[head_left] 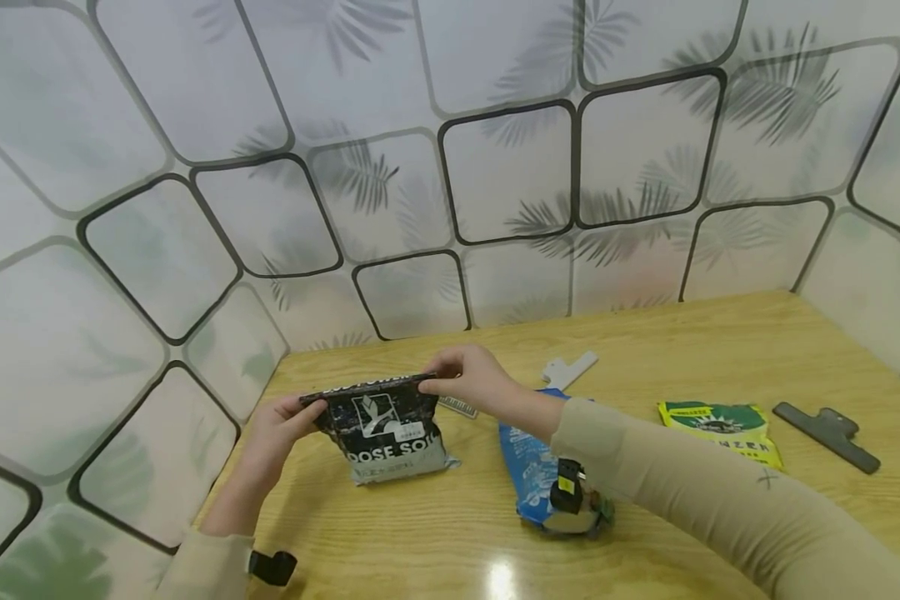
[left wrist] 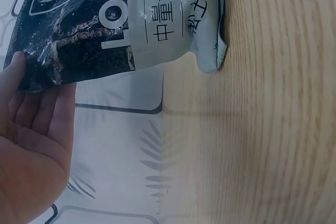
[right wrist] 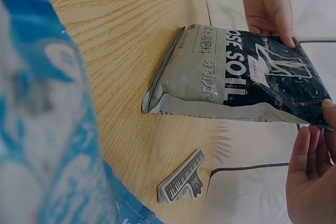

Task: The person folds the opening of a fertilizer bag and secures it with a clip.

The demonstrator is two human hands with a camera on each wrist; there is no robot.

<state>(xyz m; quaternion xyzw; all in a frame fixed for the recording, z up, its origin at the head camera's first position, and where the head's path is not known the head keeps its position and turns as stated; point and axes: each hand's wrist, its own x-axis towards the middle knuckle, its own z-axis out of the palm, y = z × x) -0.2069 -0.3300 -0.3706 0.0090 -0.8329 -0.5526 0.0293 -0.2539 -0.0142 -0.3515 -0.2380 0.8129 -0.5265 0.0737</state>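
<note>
A black and grey soil bag (head_left: 393, 433) printed "LOOSE SOIL" stands upright on the wooden table, its top edge folded over. At the top left corner my left hand (head_left: 273, 429) pinches it, thumb in front and fingers behind. My right hand (head_left: 480, 383) pinches the top right corner the same way. In the right wrist view the bag (right wrist: 236, 77) shows its grey lower part and a small white label, with both hands at its dark top. Behind the bag, partly covered, lies a patterned clip (head_left: 457, 406), seen whole as a clip (right wrist: 181, 179) from the right wrist.
Under my right forearm stands a blue bag (head_left: 528, 467). A white clip (head_left: 570, 371) lies behind it. Farther right are a yellow and green packet (head_left: 720, 429) and a dark grey clip (head_left: 827, 435). A patterned wall (head_left: 510, 275) borders the table (head_left: 420, 550) at the back.
</note>
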